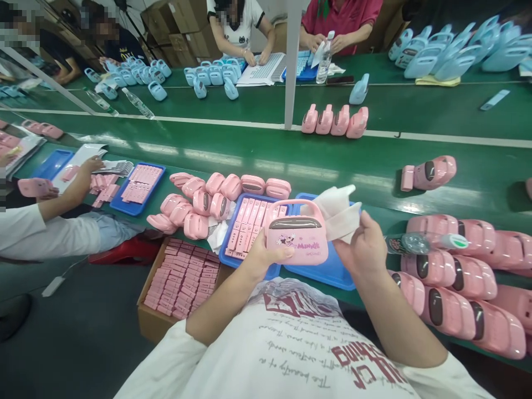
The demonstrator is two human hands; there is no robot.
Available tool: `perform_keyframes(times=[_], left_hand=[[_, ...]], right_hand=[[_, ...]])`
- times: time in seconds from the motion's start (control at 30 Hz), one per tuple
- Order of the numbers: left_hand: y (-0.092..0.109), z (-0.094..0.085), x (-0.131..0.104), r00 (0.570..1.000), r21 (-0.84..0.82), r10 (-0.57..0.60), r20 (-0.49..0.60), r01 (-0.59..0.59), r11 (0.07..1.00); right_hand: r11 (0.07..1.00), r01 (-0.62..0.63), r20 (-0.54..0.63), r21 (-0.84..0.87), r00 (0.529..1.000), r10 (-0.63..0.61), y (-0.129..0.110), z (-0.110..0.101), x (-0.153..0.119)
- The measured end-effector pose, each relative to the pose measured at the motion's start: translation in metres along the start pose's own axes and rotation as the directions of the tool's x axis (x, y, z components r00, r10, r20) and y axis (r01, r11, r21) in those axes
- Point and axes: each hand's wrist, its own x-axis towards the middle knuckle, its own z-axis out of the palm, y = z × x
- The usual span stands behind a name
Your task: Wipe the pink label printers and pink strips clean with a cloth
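My left hand (262, 256) is closed on a pink handled case (297, 246) with a dark window strip and a printed cartoon figure and lettering. In my right hand (366, 246) is a white cloth or tissue (337, 213), pinched at its lower edge and touching or very near the case's right side. Below and behind the case lie a blue tray (226, 252) of pink rectangular parts (245, 221) and a second blue tray (332, 271). Several more pink cases (195, 226) stand to the left, beside crumpled white tissue (216, 235).
A carton (145, 318) of pink parts sits below the bench edge at left. On the right, pink cases (469, 271) crowd around a lying bottle (415, 244). A green conveyor (249, 141) runs ahead, carrying a pink case (434, 172). Co-workers sit across and at left.
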Motion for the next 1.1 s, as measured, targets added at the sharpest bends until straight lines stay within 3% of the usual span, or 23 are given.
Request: perform_keyframes(times=[0.13, 0.23, 0.33, 0.4, 0.5, 0.6, 0.67, 0.73, 0.87, 0.9, 0.97, 1.03, 1.07, 1.1], left_hand=[[0.0, 0.0, -0.001, 0.999, 0.065, -0.002, 0.05, -0.002, 0.998], [0.0, -0.002, -0.003, 0.997, 0.135, -0.02, 0.073, 0.01, 0.991], [0.0, -0.007, -0.004, 0.991, 0.206, -0.076, 0.107, 0.053, 0.977], [0.0, -0.011, -0.003, 0.984, 0.248, -0.121, 0.134, 0.085, 0.965], [0.001, -0.013, 0.0, 0.961, 0.271, -0.171, 0.219, 0.108, 0.956], [0.003, -0.011, 0.005, 0.923, 0.294, -0.229, 0.308, 0.137, 0.946], [0.003, -0.01, 0.006, 0.904, 0.339, -0.267, 0.334, 0.149, 0.929], [0.003, -0.01, 0.006, 0.904, 0.372, -0.262, 0.338, 0.127, 0.92], [0.004, -0.019, 0.006, 0.934, 0.356, -0.175, 0.312, 0.055, 0.933], [0.004, -0.021, 0.006, 0.952, 0.371, -0.155, 0.265, 0.047, 0.928], [0.004, -0.026, 0.006, 0.985, 0.43, -0.108, 0.133, 0.041, 0.902], [0.004, -0.028, 0.006, 0.998, 0.458, -0.046, 0.046, 0.019, 0.889], [0.004, -0.027, 0.006, 0.999, 0.445, -0.011, 0.034, -0.006, 0.895], [0.003, -0.026, 0.006, 0.999, 0.42, 0.026, 0.036, -0.039, 0.907]], right_hand=[[0.971, 0.036, 0.182, -0.237, 0.983, 0.008, -0.019, 0.01, -0.007], [0.874, 0.094, 0.261, -0.476, 0.964, 0.039, -0.032, 0.009, -0.003], [0.771, 0.177, 0.42, -0.612, 0.899, 0.127, -0.041, 0.003, 0.006], [0.675, 0.281, 0.514, -0.682, 0.841, 0.169, -0.043, 0.003, 0.012], [0.451, 0.443, 0.576, -0.775, 0.789, 0.215, -0.042, 0.011, 0.018], [0.27, 0.603, 0.656, -0.751, 0.729, 0.198, -0.04, 0.025, 0.02], [0.27, 0.688, 0.736, -0.674, 0.658, 0.161, -0.041, 0.031, 0.021], [0.365, 0.679, 0.761, -0.637, 0.629, 0.157, -0.044, 0.031, 0.022], [0.614, 0.4, 0.664, -0.681, 0.691, 0.287, -0.049, 0.012, 0.022], [0.647, 0.332, 0.627, -0.686, 0.722, 0.294, -0.047, 0.006, 0.021], [0.704, 0.209, 0.507, -0.679, 0.826, 0.244, -0.039, -0.006, 0.018], [0.808, 0.065, 0.285, -0.586, 0.95, 0.131, -0.029, -0.014, 0.015], [0.878, 0.004, 0.123, -0.479, 0.99, 0.063, -0.025, -0.017, 0.013], [0.94, -0.025, -0.057, -0.34, 0.998, 0.006, -0.021, -0.018, 0.01]])
